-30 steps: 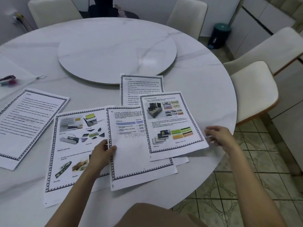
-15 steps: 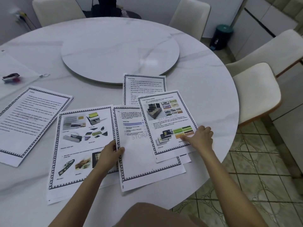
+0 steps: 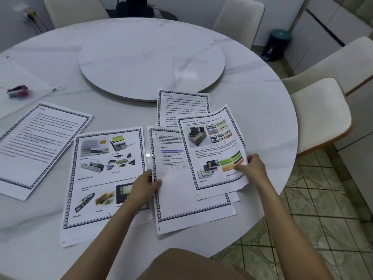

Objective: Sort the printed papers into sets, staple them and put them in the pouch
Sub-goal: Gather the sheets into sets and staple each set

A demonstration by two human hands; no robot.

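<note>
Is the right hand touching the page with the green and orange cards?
Touching. The head view shows the right hand pinching the page at its lifted right edge.

Our left forearm (image 3: 105, 229), in the lower middle of the frame, and our right forearm (image 3: 282, 219), at lower right, are bare down to the left hand (image 3: 144, 185) and the right hand (image 3: 253, 168). At bottom centre we wear a plain tan-brown garment (image 3: 191, 265); we cannot tell which kind.
</note>
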